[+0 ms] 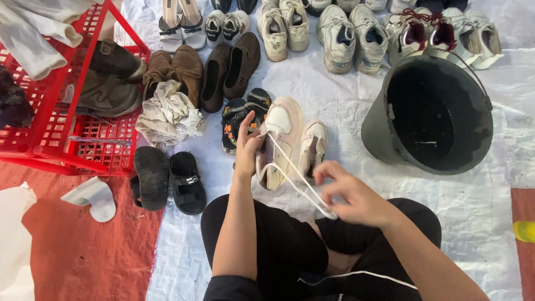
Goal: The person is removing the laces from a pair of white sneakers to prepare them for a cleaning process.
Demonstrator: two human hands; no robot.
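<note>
A white and pale pink sneaker (281,131) lies on the white plastic sheet (345,95) in front of my knees. My left hand (247,147) grips its side near the tongue. A white shoelace (295,175) runs from the sneaker back towards me. My right hand (351,195) pinches the lace's near end, pulled taut above my black trousers. The sneaker's partner (312,146) lies beside it on the right.
A large black bucket (429,114) lies tilted at the right. A red plastic crate (61,111) holding shoes and cloth stands at the left. Rows of shoes, sandals and a crumpled rag (167,114) fill the sheet beyond. Black sandals (167,178) lie at my left.
</note>
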